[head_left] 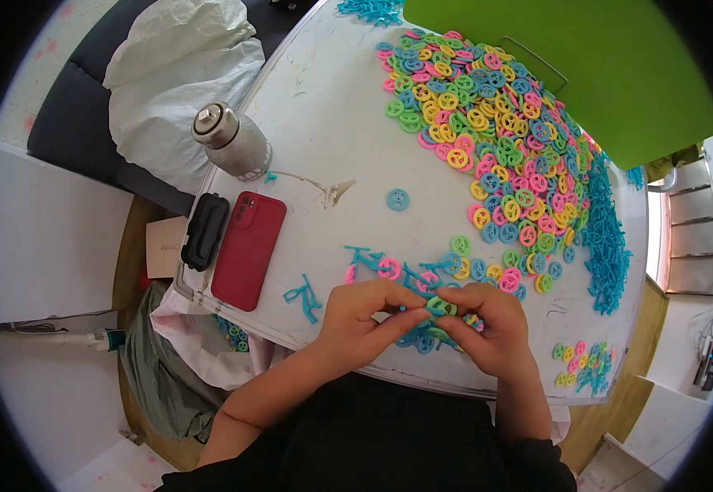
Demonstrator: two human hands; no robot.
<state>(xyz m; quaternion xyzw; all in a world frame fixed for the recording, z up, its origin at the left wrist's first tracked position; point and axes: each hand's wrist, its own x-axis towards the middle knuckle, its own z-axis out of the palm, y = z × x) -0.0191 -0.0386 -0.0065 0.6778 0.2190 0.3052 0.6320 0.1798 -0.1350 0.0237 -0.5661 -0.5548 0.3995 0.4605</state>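
Observation:
Near the table's front edge, my left hand [363, 321] pinches a small blue plastic piece [403, 309], mostly hidden by the fingers. My right hand [492, 326], close beside it, has thumb and fingers closed on a small green toy wheel [441, 307]. The two hands nearly meet at these parts. Behind and under them lie more blue frame-like plastic pieces [364, 258] and loose wheels, among them a pink wheel [389, 269]. Another blue frame piece [304, 298] rests left of my left hand. Exactly how the held parts touch is hidden.
A large heap of coloured wheels [487, 115] covers the far right, beside blue pieces [606, 238] and a green bin [569, 57]. A red phone [248, 250], black case [205, 232] and metal bottle [233, 143] stand left. Small parts [583, 366] lie near the right corner.

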